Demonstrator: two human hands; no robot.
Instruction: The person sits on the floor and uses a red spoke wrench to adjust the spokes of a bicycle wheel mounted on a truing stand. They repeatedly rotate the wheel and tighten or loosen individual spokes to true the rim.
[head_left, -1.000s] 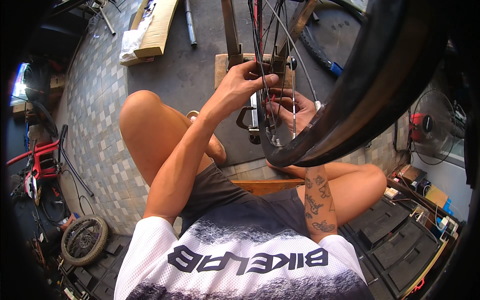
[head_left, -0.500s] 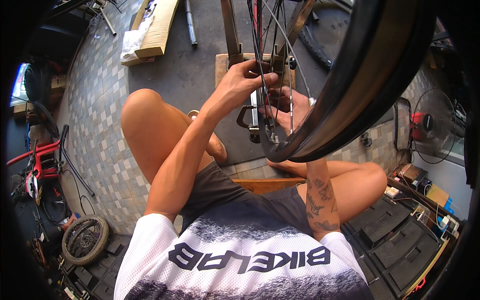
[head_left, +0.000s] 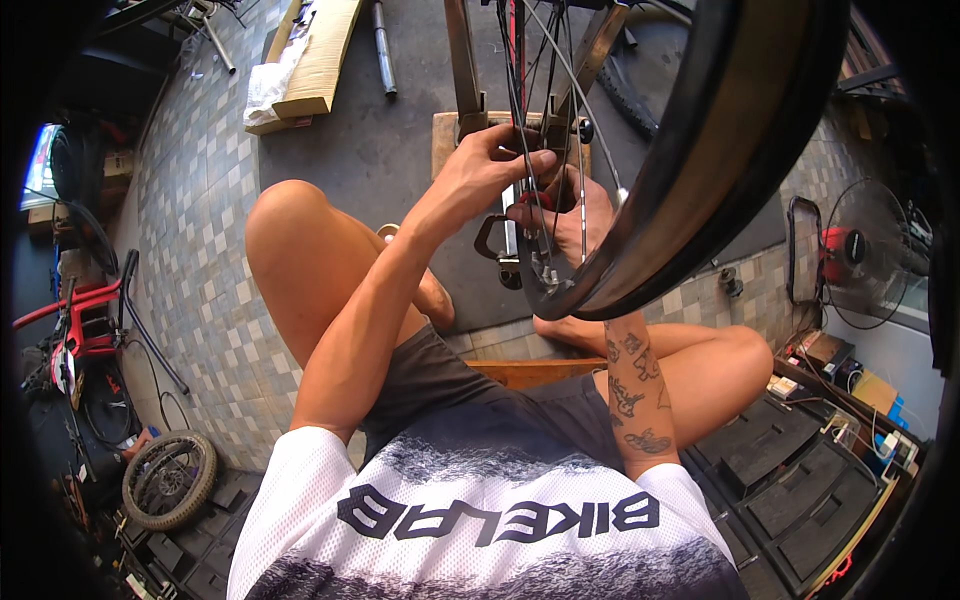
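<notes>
A black spoked bicycle wheel (head_left: pixel 735 150) stands upright in a metal truing stand (head_left: pixel 464 70), filling the view's upper right. My left hand (head_left: pixel 478 172) reaches up to the spokes from the left, its fingers closed around them and the thumb pointing right. Lower and to the right, behind several spokes, my right hand (head_left: pixel 580 222) is closed on a small red spoke wrench (head_left: pixel 537 200), close to the rim's lower part. The rim and spokes cover part of the right hand and wrist. Left fingertips are partly hidden.
The stand rests on a wooden board (head_left: pixel 445 135) on a dark mat. An open cardboard box (head_left: pixel 315 85) and a metal tube (head_left: pixel 384 50) lie at the far left. A fan (head_left: pixel 865 255) is at the right, black cases (head_left: pixel 800 480) lower right, and a small wheel (head_left: pixel 170 480) lower left.
My right hand has turned and closed, and the red spoke wrench shows more plainly in it. The wheel appears slightly farther left in view. The left hand stays at the spokes.
</notes>
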